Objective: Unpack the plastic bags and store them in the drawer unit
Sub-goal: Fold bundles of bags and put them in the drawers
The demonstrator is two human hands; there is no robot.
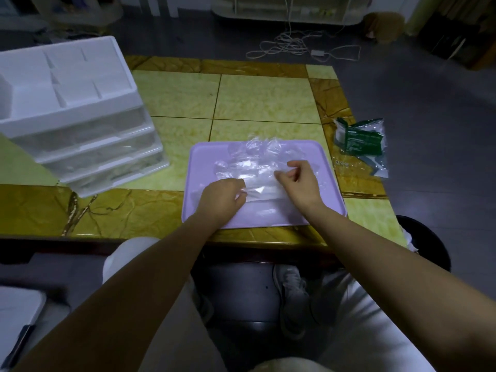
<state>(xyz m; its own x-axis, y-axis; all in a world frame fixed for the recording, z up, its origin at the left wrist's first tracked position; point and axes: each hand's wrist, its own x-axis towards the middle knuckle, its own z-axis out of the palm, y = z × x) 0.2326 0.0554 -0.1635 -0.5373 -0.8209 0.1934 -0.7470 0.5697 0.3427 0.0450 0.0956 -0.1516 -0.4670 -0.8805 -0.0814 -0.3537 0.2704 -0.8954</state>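
Note:
A heap of clear plastic bags (261, 167) lies on a lilac tray (204, 162) near the table's front edge. My left hand (222, 197) pinches the left end of a flat clear bag at the front of the heap. My right hand (299, 181) pinches the same bag's right end with curled fingers. The white drawer unit (80, 122) stands at the table's left, with three clear drawers, all pushed in, and a divided top tray.
Torn green-and-clear packaging (361, 143) lies at the table's right edge. The yellow-green tiled table (241, 103) has a brown border. A black bin (426, 237) stands below on the right. Cables (290, 44) lie on the floor beyond.

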